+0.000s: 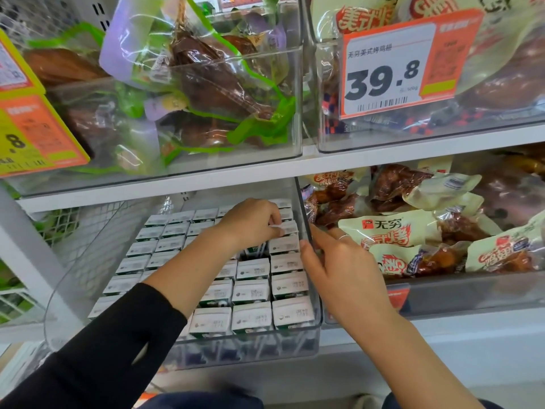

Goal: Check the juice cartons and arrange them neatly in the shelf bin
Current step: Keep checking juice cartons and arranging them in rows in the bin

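**White-topped cartons packed in a clear bin**

White tops with small grey print, dark green sides: juice cartons (253,268) standing upright in tight rows and columns inside a clear plastic shelf bin (317,335) on the lower shelf. One dark gap (254,251) in the grid, just below the left hand, where green carton sides show instead of a white top. Front row pressed against the bin's transparent front wall, lower carton bodies visible through it.

Left hand (250,224), black sleeve (118,343) pushed back on the forearm, reaching over the rows toward the back right of the bin, fingers curled and pinching a carton (278,228) by its top edge. Right hand (336,267) at the bin's right wall, thumb inside and fingers outside, clamped on the clear edge; a ring (343,237) on one finger.

Little free room: white shelf board (236,172) close overhead, cartons wall to wall on the right, some bare space along the bin's curved left side. Neighbouring bin (442,293) of bagged snacks touching on the right. Above, clear bins of packaged food and an orange price tag (392,66) reading 39.8.
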